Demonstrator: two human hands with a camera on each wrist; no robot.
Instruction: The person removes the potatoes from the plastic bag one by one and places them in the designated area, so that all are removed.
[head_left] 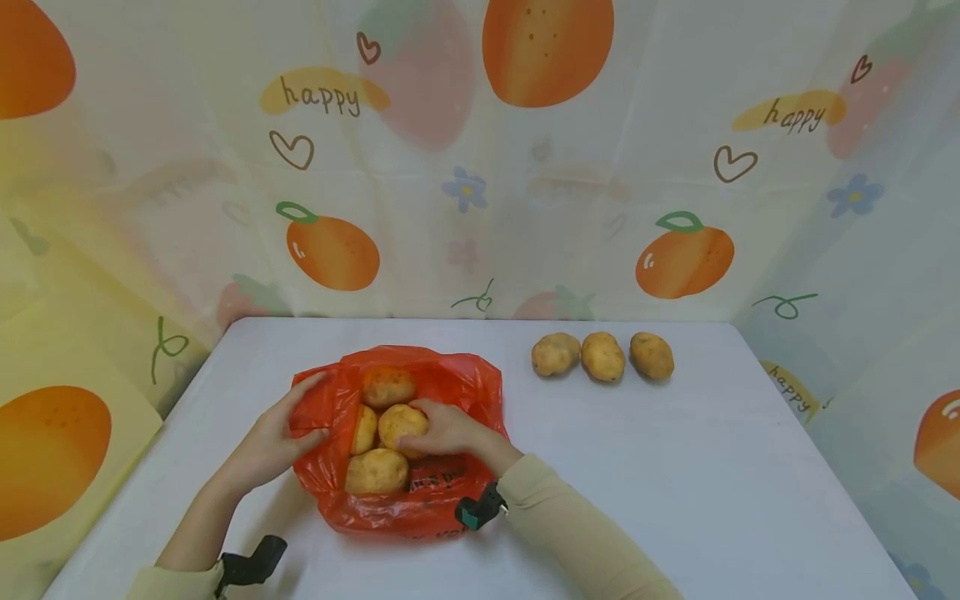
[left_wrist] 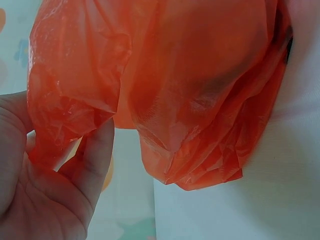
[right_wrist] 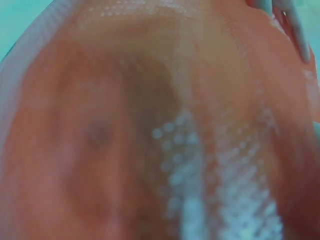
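Observation:
A red plastic bag (head_left: 390, 518) lies on the table with its mouth wide, several potatoes inside. My right hand (head_left: 453, 432) reaches into it and grips a potato (head_left: 402, 425) between thumb and fingers. Around that one are another potato (head_left: 387, 387) behind, one partly covered on the left (head_left: 364, 430), and one in front (head_left: 377, 472). The bag's left rim is held by my left hand (head_left: 262, 446). In the left wrist view, thumb and fingers of the left hand (left_wrist: 45, 195) have the red film between them. Blurred bag film (right_wrist: 150, 125) fills the right wrist view, hiding the right hand.
Three potatoes stand in a row at the back right of the white table (head_left: 645, 467): a left one (head_left: 556, 355), a middle one (head_left: 603, 357) and a right one (head_left: 652, 356). A fruit-printed cloth (head_left: 525, 242) hangs behind the table's back edge.

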